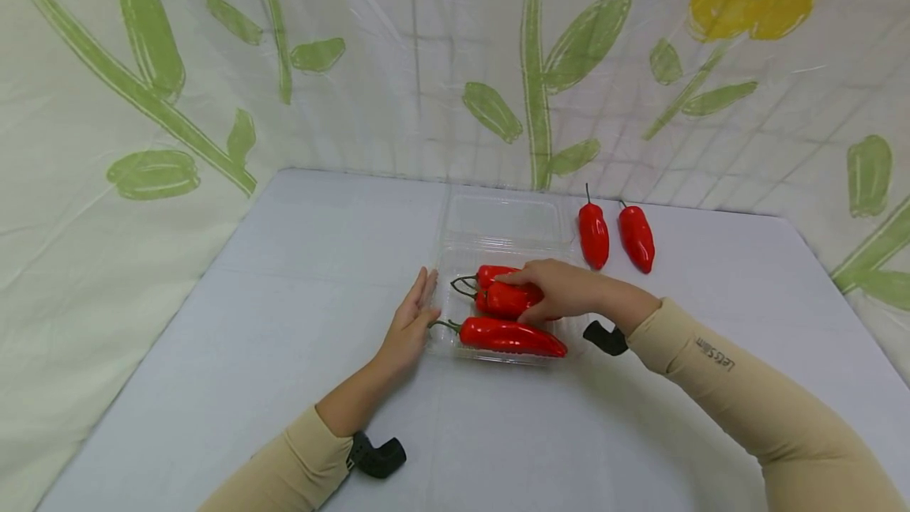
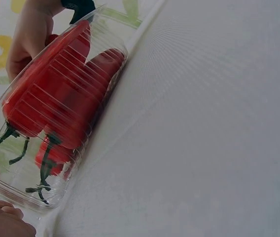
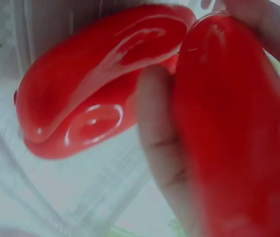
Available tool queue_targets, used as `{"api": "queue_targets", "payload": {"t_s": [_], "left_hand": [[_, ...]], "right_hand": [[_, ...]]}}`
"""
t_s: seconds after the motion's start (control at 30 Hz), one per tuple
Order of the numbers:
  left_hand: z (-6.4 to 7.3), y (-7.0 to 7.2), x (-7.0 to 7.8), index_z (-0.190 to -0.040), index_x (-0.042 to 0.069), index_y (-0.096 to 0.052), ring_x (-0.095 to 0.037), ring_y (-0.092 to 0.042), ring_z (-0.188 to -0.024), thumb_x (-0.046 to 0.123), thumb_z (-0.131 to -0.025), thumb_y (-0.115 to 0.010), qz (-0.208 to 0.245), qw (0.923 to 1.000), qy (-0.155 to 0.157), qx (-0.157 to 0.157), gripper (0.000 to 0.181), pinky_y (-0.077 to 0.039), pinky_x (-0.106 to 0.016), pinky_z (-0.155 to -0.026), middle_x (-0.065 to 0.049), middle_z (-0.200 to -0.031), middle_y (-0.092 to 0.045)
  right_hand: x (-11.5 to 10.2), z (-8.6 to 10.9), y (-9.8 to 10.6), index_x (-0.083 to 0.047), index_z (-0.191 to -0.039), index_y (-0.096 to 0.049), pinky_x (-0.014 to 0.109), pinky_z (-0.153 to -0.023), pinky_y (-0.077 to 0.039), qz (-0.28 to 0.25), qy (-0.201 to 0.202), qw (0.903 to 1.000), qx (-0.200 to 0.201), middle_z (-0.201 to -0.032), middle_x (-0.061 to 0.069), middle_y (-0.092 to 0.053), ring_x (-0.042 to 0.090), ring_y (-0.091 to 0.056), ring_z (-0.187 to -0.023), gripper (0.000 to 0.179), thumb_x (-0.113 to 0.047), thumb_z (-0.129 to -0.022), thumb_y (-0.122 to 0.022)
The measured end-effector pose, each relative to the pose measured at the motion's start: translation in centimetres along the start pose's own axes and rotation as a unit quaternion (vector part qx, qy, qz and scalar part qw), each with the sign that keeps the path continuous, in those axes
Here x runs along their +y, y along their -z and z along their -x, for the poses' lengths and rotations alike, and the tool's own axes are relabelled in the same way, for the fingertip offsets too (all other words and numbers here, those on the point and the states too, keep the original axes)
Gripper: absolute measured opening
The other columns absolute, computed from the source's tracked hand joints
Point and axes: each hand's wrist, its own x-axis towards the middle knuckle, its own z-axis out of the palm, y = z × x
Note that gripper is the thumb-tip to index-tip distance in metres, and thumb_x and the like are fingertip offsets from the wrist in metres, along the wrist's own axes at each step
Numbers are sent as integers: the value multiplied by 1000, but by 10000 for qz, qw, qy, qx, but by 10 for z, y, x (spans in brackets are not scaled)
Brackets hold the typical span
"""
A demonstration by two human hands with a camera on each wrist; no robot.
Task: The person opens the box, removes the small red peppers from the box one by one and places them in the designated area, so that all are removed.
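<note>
A clear plastic clamshell box (image 1: 501, 355) lies with its lid folded back. My left hand (image 1: 407, 330) holds its left edge, thumb at the rim and fingers outside. Inside, my right hand (image 1: 562, 288) grips a red pepper (image 1: 501, 301) between thumb and fingers; the same pepper (image 3: 233, 123) fills much of the right wrist view. Another red pepper (image 1: 512, 336) lies along the near side, its stem pointing left. Behind the gripped one, a further pepper (image 1: 494, 273) is partly covered by my right hand. Through the clear wall, peppers (image 2: 56, 103) and green stems show in the left wrist view.
Two more red peppers (image 1: 593, 235) (image 1: 637, 238) lie on the white table to the right of the open lid (image 1: 506, 216). A flower-printed curtain (image 1: 398, 85) hangs behind the table. Dark camera mounts sit at both wrists.
</note>
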Motion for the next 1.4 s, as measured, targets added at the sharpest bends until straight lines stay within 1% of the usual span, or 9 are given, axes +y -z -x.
{"api": "queue_targets", "payload": {"t_s": [0.17,0.3,0.37,0.5,0.7,0.9,1.1,1.27,1.4], "left_hand": [[0,1,-1,-148,-4,-2,-25,-8,-145,-4,-92,-34,-34,10000,-29,4,64,-7,-43,-117,-16,-155,-15],[0,1,0,-147,-4,-2,-26,-8,-145,-4,-92,-34,-33,10000,-32,3,64,-6,-45,-117,-17,-155,-15],[0,1,0,-147,-6,-2,-28,-7,-145,-5,-92,-34,-37,10000,-76,-22,64,-6,-47,-116,-19,-155,-14],[-1,0,0,-148,-4,-2,-26,-8,-145,-4,-93,-34,-61,10000,-36,-20,64,-7,-45,-117,-17,-155,-15],[-1,0,0,-148,-3,-2,-25,-8,-145,-4,-93,-34,-29,10000,-44,-28,64,-7,-44,-117,-17,-155,-15],[0,0,-1,-147,-5,-2,-26,-9,-145,-4,-93,-34,-80,9999,-75,-4,63,-8,-44,-117,-18,-155,-16],[0,-1,0,-148,-3,-3,-24,-9,-145,-3,-94,-34,-137,9999,-27,6,63,-8,-42,-117,-15,-155,-16],[1,0,0,-148,-2,-3,-24,-9,-145,-2,-94,-34,-152,9999,-4,17,62,-8,-44,-117,-15,-155,-16],[0,0,0,-148,-2,-3,-23,-9,-145,-2,-94,-34,-147,9999,0,12,62,-8,-44,-117,-15,-156,-16]], "right_hand": [[2,2,4,-19,-139,-46,27,-76,-53,-280,9,9996,107,-115,3,-60,19,-52,-104,68,-31,-78,-73],[2,5,7,-22,-141,-43,26,-76,-53,-472,116,9988,103,-114,1,-61,19,-52,-103,67,-31,-80,-71],[2,7,8,-22,-142,-42,26,-76,-53,-520,125,9986,61,-115,1,-60,19,-51,-104,66,-30,-82,-70],[2,10,9,-23,-143,-40,27,-79,-54,-609,141,9980,-51,-121,3,-58,20,-50,-109,61,-25,-87,-64],[5,14,8,-24,-143,-39,26,-79,-53,-706,195,9972,-166,-121,3,-57,20,-49,-108,57,-23,-90,-60],[12,16,6,-24,-143,-38,28,-80,-53,-1058,247,9941,2,-124,1,-57,21,-49,-109,57,-25,-90,-60],[18,22,7,-23,-143,-38,29,-79,-52,-1274,190,9914,221,-127,1,-56,21,-50,-107,57,-25,-90,-59],[22,27,8,-24,-144,-38,28,-78,-51,-1293,24,9905,477,-132,3,-54,22,-50,-107,57,-27,-90,-59],[27,31,9,-25,-144,-36,27,-74,-51,-1228,-88,9900,687,-133,5,-54,21,-51,-101,59,-29,-90,-59]]}}
